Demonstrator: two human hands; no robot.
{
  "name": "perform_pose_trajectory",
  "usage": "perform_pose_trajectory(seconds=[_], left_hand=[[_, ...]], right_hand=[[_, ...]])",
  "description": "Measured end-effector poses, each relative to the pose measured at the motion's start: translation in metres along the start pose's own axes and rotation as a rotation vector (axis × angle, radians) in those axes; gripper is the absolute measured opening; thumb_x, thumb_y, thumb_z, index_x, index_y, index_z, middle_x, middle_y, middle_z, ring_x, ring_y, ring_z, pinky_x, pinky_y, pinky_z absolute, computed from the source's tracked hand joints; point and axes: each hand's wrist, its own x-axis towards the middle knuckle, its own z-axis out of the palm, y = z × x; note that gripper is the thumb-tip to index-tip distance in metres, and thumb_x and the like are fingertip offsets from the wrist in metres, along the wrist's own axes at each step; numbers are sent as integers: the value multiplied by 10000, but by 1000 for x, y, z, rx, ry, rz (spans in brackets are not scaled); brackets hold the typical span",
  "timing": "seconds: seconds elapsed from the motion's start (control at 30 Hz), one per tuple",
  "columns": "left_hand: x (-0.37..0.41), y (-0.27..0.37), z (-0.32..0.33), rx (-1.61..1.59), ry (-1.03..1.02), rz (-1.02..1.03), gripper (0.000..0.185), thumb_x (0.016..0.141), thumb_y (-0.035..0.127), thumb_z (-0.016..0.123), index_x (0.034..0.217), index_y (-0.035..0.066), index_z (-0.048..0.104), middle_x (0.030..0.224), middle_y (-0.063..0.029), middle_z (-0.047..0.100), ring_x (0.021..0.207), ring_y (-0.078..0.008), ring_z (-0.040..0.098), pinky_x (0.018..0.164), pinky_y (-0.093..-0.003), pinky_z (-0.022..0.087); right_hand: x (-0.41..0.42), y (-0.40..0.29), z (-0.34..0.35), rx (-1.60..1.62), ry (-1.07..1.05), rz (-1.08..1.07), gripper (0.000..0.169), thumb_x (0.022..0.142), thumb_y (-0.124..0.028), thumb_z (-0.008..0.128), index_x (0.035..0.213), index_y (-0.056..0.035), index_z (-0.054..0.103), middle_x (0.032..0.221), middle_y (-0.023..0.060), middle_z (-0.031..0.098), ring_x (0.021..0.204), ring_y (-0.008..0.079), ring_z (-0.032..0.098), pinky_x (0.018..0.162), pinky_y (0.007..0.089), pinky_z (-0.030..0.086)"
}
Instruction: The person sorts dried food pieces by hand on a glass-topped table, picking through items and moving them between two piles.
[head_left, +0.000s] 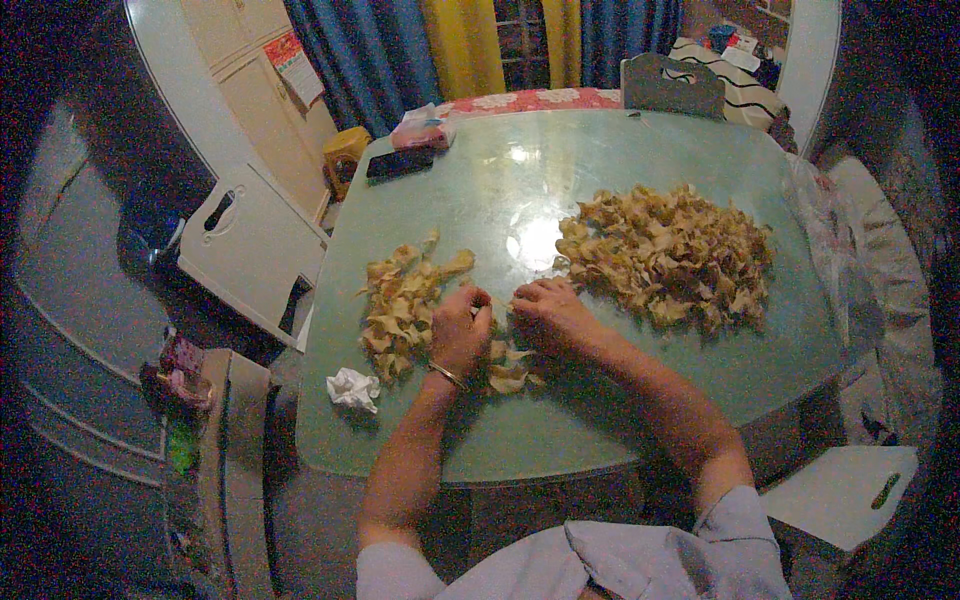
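On a green table lie two piles of thin, curled, dried pale-brown pieces that look like dried slices or petals. My left hand (460, 330), with a bangle at the wrist, is at the right edge of the smaller pile (395, 311). Its fingers are curled, and what they hold cannot be told. My right hand (553, 313) is just left of the larger pile (667, 255), fingertips bent towards my left hand. A small pale bit shows near its fingertips, too blurred to tell whether it is gripped. A few loose pieces (510, 369) lie between my wrists.
A crumpled white tissue (353, 390) sits near the table's left edge. At the far left corner are a dark phone (400, 163) and a plastic packet (422, 133). Chairs stand round the table (570, 450), one white chair (251, 251) at left. Clear plastic hangs at the right edge.
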Motion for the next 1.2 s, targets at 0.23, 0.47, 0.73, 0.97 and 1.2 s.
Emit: perform_pose_trajectory(seconds=[0.23,0.47,0.73,0.97,1.2], left_hand=[[0,-7,3,15,-7,4,79,707,60,554,783,37,559,746,-130,597,683,-284,596,635,-370,467],[-1,-5,0,31,-46,22,76,728,68,555,792,29,548,752,-142,592,703,-298,590,644,-376,463],[-2,-3,-2,34,-66,-2,86,734,87,561,797,28,555,780,-153,595,738,-331,580,667,-394,455],[-1,-8,-1,41,-88,6,148,746,152,565,823,26,569,774,-135,615,711,-274,603,663,-368,474],[-2,-2,-3,31,-66,27,128,747,124,561,825,23,572,802,-141,610,747,-284,596,682,-373,469]], right_hand=[[1,-6,-6,-28,-58,8,293,727,-192,579,1009,-114,562,1095,86,539,1037,281,489,859,429,361],[1,-3,-3,-30,-50,-9,306,717,-193,590,1011,-111,566,1086,83,544,1027,278,494,853,419,364],[0,-4,-2,-7,-8,-14,290,710,-182,587,990,-113,568,1079,87,547,1016,287,496,845,421,367],[1,4,-2,68,29,-30,276,683,-158,622,951,-103,590,1005,104,572,950,307,531,800,413,420],[3,-19,-49,158,-250,215,237,765,-170,599,975,-60,588,966,142,574,879,334,554,728,389,463]])
